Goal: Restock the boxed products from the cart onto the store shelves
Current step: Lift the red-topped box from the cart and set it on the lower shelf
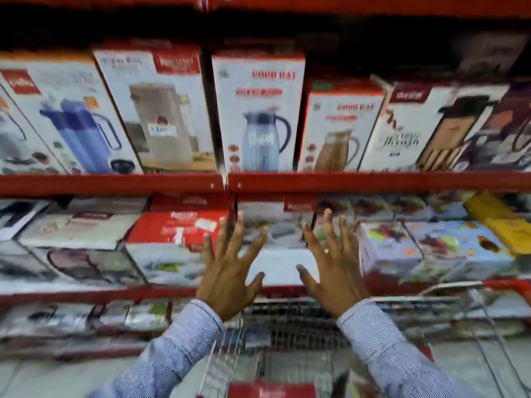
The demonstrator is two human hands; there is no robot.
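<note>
My left hand [227, 271] and my right hand [333, 268] are raised side by side in front of the middle shelf, fingers spread, holding nothing. Between and behind them lies a white and grey box [280, 248] flat on the middle red shelf [129, 294]. A red-topped box [175, 242] lies just left of my left hand. Below my arms stands the wire cart [287, 334], and a red box [271, 391] shows inside it at the bottom edge. The picture is blurred.
The upper red shelf [373, 180] carries upright jug and flask boxes, among them a blue jug box [258, 116]. Floral blue boxes [448, 248] and yellow boxes [505, 225] lie at the right of the middle shelf. The cart's red handle [508, 285] is at right.
</note>
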